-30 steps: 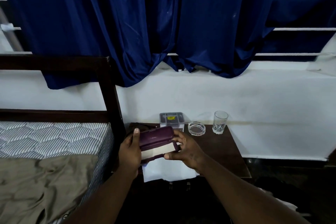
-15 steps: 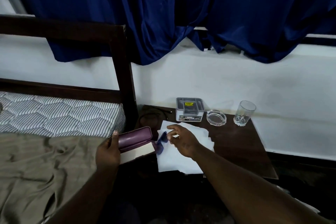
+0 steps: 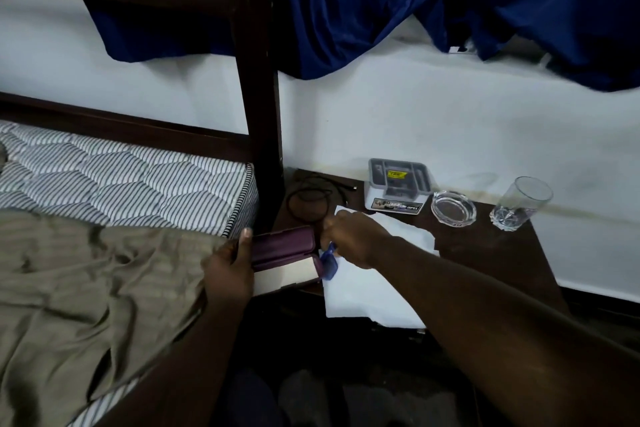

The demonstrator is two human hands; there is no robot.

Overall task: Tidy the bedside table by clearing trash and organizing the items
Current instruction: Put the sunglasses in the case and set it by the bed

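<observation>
Holding the open purple case (image 3: 284,246) by the counter's (image 3: 491,253) left edge, the left hand (image 3: 228,270) has a firm grip on it. The right hand (image 3: 353,239) pinches a small blue thing (image 3: 329,263) in its grip, just over the white paper (image 3: 363,291).

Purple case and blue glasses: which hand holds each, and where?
The left hand grips the open purple case at its left end; the right hand pinches the blue glasses at their top.
</observation>
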